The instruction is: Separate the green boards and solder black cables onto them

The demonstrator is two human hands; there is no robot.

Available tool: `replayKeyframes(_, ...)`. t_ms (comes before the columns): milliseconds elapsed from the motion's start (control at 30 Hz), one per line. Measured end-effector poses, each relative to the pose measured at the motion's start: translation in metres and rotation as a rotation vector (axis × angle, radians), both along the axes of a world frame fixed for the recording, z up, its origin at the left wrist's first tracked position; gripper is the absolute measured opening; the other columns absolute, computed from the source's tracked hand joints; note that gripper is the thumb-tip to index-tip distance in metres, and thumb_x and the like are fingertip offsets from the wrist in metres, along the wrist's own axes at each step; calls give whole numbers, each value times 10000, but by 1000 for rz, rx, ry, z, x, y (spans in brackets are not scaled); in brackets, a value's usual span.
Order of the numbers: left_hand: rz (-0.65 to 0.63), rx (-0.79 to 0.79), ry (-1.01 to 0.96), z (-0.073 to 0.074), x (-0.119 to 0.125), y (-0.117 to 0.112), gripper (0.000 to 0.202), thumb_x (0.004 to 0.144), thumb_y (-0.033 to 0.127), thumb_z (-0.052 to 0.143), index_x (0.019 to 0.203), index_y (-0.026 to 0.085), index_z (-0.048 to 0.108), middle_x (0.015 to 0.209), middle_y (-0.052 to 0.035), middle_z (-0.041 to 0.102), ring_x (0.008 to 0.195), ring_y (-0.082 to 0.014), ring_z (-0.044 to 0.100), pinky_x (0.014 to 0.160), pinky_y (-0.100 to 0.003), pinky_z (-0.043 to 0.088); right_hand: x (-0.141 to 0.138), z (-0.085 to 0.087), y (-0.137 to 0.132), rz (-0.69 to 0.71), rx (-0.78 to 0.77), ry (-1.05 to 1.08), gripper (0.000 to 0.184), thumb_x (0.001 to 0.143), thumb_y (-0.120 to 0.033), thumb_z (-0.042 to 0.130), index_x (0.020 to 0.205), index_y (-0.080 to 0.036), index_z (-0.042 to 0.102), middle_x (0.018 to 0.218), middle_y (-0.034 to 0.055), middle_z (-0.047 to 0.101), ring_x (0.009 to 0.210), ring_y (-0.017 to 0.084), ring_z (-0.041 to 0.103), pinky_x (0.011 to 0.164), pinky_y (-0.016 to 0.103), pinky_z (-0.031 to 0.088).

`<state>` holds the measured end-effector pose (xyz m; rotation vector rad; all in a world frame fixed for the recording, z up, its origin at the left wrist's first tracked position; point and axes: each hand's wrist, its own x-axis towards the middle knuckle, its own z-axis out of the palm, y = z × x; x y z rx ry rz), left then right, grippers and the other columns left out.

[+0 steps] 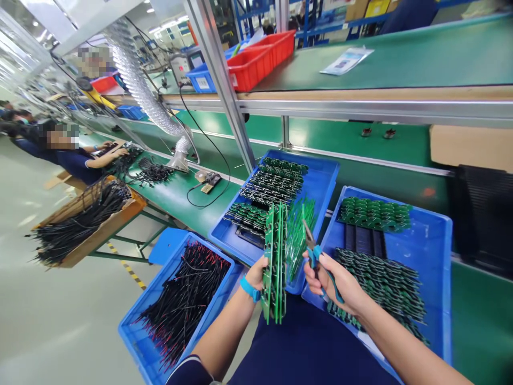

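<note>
My left hand [256, 274] grips a stack of green circuit boards [274, 262] held upright on edge, above my lap. A teal band sits on that wrist. My right hand [334, 283] is closed round blue-handled cutters [313, 247], whose jaws point up next to the thin leads sticking out of the boards. Behind the boards lies a blue tray [320, 176] filled with rows of boards. Under my right hand a second blue tray [430, 240] holds more green boards.
A blue bin of black wires with red tips [184, 299] sits low on the left. The green conveyor bench [188, 203] carries a soldering stand, a silver duct hose and wire bundles. A seated person [70, 155] works farther left beside a cardboard box of wires. Red bins stand on the upper shelf.
</note>
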<state>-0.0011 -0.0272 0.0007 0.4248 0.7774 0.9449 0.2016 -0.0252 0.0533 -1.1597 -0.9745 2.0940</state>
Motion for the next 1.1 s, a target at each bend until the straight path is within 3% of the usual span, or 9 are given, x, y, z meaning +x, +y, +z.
replayKeyframes(100, 37, 7, 25, -2, -8, 6, 435, 544, 448, 736, 793, 122, 590, 619, -9, 589, 483, -104, 533, 468, -223, 441, 6, -11, 5, 48, -93, -62, 409, 833, -537, 317, 986, -184, 458, 694, 29, 521, 544, 129, 488, 501, 288, 426)
replayKeyframes(200, 84, 33, 71, 1, -13, 14, 451, 560, 296, 756, 950, 146, 585, 731, -14, 639, 588, -126, 589, 582, -243, 480, 12, -11, 4, 83, -125, -153, 376, 827, -506, 367, 924, -161, 479, 691, 54, 553, 567, 155, 538, 522, 319, 454)
replayKeyframes(367, 86, 53, 108, 5, -8, 19, 557, 550, 252, 762, 1059, 153, 557, 922, -66, 657, 745, -191, 625, 682, -296, 490, 15, 18, -9, 67, 47, -251, 348, 829, -524, 402, 861, -187, 485, 756, 11, 538, 638, 115, 505, 609, 268, 425)
replayKeyframes(567, 74, 71, 136, 14, 0, 18, 521, 549, 250, 766, 1019, 146, 568, 907, -70, 658, 750, -201, 626, 693, -312, 489, 10, 37, -14, 162, 153, -303, 356, 836, -526, 394, 830, -183, 487, 696, -15, 507, 636, 114, 474, 623, 271, 402)
replayKeyframes(767, 79, 82, 154, 19, 2, 19, 519, 556, 225, 772, 1022, 159, 554, 909, -57, 655, 764, -200, 620, 681, -313, 495, 11, 36, -17, 142, 182, -324, 344, 836, -520, 403, 937, -199, 474, 715, -26, 481, 602, 99, 431, 575, 248, 375)
replayKeyframes(900, 82, 82, 139, 20, 2, 19, 560, 556, 187, 773, 1064, 183, 538, 960, -45, 652, 812, -193, 618, 732, -306, 492, 11, 26, -21, 36, 75, -112, 350, 790, -507, 504, 1003, -231, 472, 652, -45, 419, 542, 86, 346, 488, 220, 302)
replayKeyframes(967, 57, 59, 111, 17, 5, 18, 524, 544, 233, 783, 1015, 168, 564, 907, -46, 663, 757, -186, 625, 697, -295, 496, 8, 20, -25, 56, 12, 4, 356, 787, -524, 498, 979, -226, 472, 652, -40, 407, 527, 80, 329, 459, 211, 278)
replayKeyframes(1100, -34, -29, 32, 2, 14, 15, 503, 530, 532, 724, 776, 108, 614, 653, -63, 642, 526, -172, 589, 520, -294, 482, 0, 11, -32, 79, -25, 125, 435, 767, -584, 465, 992, -212, 446, 699, -10, 433, 543, 88, 365, 448, 218, 300)
